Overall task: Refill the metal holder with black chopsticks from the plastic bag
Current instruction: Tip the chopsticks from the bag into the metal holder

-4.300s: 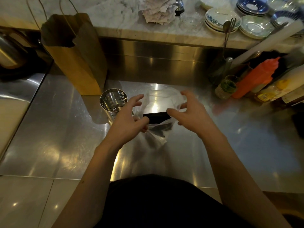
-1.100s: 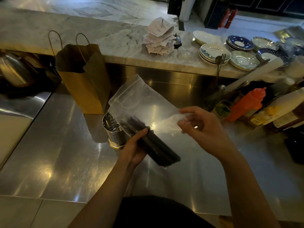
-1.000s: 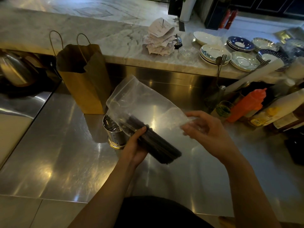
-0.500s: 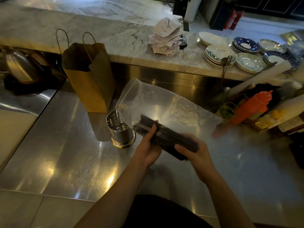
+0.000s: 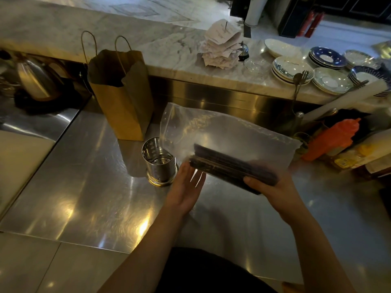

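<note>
A clear plastic bag (image 5: pixel 222 132) hangs above the steel counter with a bundle of black chopsticks (image 5: pixel 230 166) lying level inside it. My right hand (image 5: pixel 273 187) grips the bundle's right end through the plastic. My left hand (image 5: pixel 186 187) is flat and open, its fingers against the bundle's left end. The perforated metal holder (image 5: pixel 158 161) stands upright on the counter just left of my left hand, with nothing visible inside it.
A brown paper bag (image 5: pixel 122 96) stands behind the holder. Sauce bottles, one orange (image 5: pixel 332 138), crowd the right side. Stacked plates (image 5: pixel 292 69) and a spike of receipts (image 5: pixel 222 49) sit on the marble ledge behind. A kettle (image 5: pixel 36 79) is at far left.
My right hand let go of the bag's edge and took hold of the bundle's right end. My left hand released its grip and opened flat. The bundle turned level.
</note>
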A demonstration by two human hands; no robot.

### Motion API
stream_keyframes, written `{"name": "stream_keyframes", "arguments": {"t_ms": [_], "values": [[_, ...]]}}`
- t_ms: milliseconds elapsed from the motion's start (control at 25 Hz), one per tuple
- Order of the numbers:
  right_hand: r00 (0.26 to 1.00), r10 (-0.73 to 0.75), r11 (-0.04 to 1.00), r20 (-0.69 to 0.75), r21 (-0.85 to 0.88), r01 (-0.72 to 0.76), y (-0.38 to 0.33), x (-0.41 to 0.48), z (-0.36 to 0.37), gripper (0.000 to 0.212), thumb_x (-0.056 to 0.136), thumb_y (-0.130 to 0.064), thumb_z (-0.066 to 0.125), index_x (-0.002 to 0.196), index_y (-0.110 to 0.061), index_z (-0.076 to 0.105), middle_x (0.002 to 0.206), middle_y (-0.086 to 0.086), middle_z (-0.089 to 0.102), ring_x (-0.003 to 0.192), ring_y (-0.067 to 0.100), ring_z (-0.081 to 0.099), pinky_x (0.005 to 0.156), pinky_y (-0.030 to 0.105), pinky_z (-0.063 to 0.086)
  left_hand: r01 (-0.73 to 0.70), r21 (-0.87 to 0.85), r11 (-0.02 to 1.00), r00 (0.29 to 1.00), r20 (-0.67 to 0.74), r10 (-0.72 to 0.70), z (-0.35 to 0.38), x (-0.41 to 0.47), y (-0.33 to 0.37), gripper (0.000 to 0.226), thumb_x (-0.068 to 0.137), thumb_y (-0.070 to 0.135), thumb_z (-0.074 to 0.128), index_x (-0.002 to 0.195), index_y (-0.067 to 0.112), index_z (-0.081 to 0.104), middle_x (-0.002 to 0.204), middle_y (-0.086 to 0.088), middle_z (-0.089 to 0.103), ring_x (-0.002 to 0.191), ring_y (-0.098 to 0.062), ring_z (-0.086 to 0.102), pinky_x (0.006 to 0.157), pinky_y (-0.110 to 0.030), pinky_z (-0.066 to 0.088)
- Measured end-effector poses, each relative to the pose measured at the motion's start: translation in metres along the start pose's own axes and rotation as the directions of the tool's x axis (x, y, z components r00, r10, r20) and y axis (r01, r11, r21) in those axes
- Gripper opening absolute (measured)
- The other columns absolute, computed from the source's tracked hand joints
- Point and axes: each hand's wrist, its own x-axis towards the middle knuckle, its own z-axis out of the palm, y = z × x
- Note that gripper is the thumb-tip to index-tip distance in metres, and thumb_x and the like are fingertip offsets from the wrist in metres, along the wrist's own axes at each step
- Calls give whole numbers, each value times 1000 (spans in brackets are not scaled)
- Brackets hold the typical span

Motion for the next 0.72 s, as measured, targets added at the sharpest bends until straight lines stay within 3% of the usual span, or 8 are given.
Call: {"name": "stream_keyframes", "arguments": {"t_ms": [160,520,720], "values": [[1000,-8,998,28,-62,10,-9,2,-2,32,76,-9,76,103,-24,70,93,-6,74,84,12,71,69,25,55,-50,-26,998,997,-54,48,0,-6,3,45,82,21,63,127,15,56,142,-10,51,133,-26,49,98,-35,50],[988,-74,923,138,-365,120,-43,15,-1,27,83,-26,71,109,-33,67,95,-6,71,87,10,67,79,42,56,-32,-109,994,996,-90,22,10,-2,3,38,79,19,64,116,12,62,144,-10,52,126,-21,55,92,-33,55],[987,-54,883,149,-455,117,-57,17,-2,28,83,-31,67,110,-35,63,98,-10,68,90,2,64,80,30,55,-10,-125,992,997,-78,0,14,0,2,34,79,18,65,111,9,65,136,-11,58,123,-20,57,97,-35,50]]}}
